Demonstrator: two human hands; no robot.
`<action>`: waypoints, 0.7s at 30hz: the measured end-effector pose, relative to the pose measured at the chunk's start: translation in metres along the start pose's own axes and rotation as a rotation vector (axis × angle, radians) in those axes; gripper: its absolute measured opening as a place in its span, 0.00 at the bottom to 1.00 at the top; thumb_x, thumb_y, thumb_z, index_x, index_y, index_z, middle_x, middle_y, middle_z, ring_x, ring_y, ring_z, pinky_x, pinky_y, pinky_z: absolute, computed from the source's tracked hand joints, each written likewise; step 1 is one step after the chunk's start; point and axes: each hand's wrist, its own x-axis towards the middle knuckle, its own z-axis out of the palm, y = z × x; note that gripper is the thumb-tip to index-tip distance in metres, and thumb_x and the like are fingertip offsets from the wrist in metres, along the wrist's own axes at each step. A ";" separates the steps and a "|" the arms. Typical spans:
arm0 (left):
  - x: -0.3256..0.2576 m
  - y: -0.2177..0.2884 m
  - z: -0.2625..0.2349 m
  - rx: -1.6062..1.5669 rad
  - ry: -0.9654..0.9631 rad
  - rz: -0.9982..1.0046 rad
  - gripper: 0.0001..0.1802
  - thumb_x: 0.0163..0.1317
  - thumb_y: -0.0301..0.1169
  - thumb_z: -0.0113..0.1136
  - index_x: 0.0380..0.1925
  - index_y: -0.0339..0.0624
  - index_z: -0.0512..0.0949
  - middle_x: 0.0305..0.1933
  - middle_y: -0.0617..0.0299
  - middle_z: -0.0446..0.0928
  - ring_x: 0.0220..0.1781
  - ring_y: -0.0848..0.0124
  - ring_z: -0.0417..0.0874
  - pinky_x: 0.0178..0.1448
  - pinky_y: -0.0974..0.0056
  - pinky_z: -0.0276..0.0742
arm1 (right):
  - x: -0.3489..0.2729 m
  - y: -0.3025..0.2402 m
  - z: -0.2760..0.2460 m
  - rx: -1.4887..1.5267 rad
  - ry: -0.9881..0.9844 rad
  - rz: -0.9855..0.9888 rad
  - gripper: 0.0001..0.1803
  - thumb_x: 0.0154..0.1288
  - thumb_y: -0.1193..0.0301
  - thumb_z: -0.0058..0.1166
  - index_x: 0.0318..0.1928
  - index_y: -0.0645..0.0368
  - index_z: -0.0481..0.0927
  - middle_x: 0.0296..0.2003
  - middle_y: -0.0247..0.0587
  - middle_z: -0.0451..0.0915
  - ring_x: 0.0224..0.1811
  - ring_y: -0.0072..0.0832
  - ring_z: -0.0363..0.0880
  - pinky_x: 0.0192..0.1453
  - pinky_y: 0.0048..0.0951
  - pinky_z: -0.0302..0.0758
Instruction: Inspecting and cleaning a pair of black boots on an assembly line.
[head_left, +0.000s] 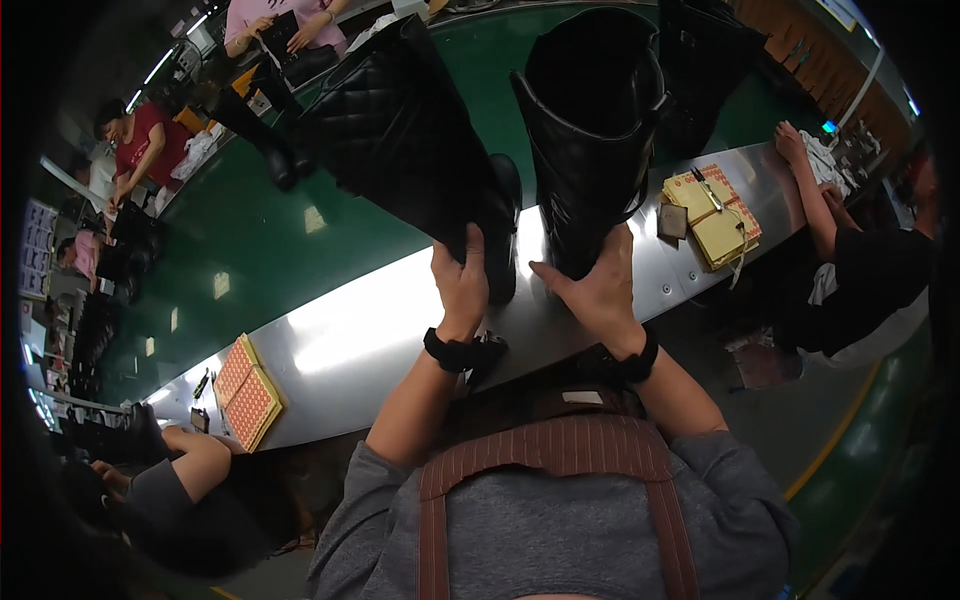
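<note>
Two tall black boots stand side by side in front of me. My left hand [460, 285] grips the lower part of the left boot [400, 125], which has a quilted shaft leaning to the left. Its thumb points up along the leather, and the other fingers are mostly hidden. My right hand [600, 292] is wrapped round the ankle of the right boot [580, 165], thumb out to the left and fingers partly behind it. This boot is nearly upright, its wide top opening facing me. Dark bands circle both my wrists.
A steel ledge [350, 330] borders the green work surface [260, 245]. To the right lie yellow card bundles [722, 232] with a cutter-like tool and a small dark block [672, 221]; another bundle [250, 393] is at left. More black boots [262, 135] stand beyond. Several co-workers sit around.
</note>
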 end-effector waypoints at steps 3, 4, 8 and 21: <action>-0.001 0.004 -0.025 -0.019 0.025 -0.029 0.19 0.74 0.44 0.51 0.39 0.36 0.76 0.30 0.72 0.72 0.31 0.83 0.68 0.36 0.74 0.64 | 0.012 0.018 0.018 0.014 0.183 -0.061 0.42 0.56 0.70 0.69 0.68 0.64 0.63 0.60 0.55 0.72 0.63 0.46 0.71 0.65 0.40 0.69; -0.005 0.005 -0.032 0.010 0.054 0.055 0.18 0.75 0.43 0.50 0.33 0.39 0.75 0.26 0.75 0.67 0.28 0.84 0.63 0.32 0.74 0.60 | 0.017 0.024 0.014 0.086 0.181 -0.038 0.36 0.58 0.73 0.67 0.66 0.64 0.68 0.56 0.53 0.76 0.60 0.44 0.75 0.62 0.37 0.72; -0.030 0.008 -0.065 0.017 0.008 0.063 0.16 0.74 0.39 0.54 0.39 0.35 0.77 0.35 0.67 0.76 0.37 0.77 0.73 0.44 0.70 0.69 | 0.032 0.054 -0.021 0.170 0.263 -0.042 0.20 0.62 0.79 0.61 0.56 0.65 0.79 0.41 0.48 0.84 0.44 0.33 0.84 0.52 0.28 0.77; -0.002 0.088 -0.080 0.284 0.436 0.740 0.56 0.57 0.58 0.62 0.71 0.34 0.45 0.74 0.41 0.49 0.77 0.53 0.53 0.76 0.50 0.54 | -0.006 0.080 -0.042 -0.024 0.590 -0.157 0.28 0.63 0.67 0.64 0.58 0.65 0.66 0.53 0.48 0.70 0.53 0.42 0.72 0.65 0.41 0.64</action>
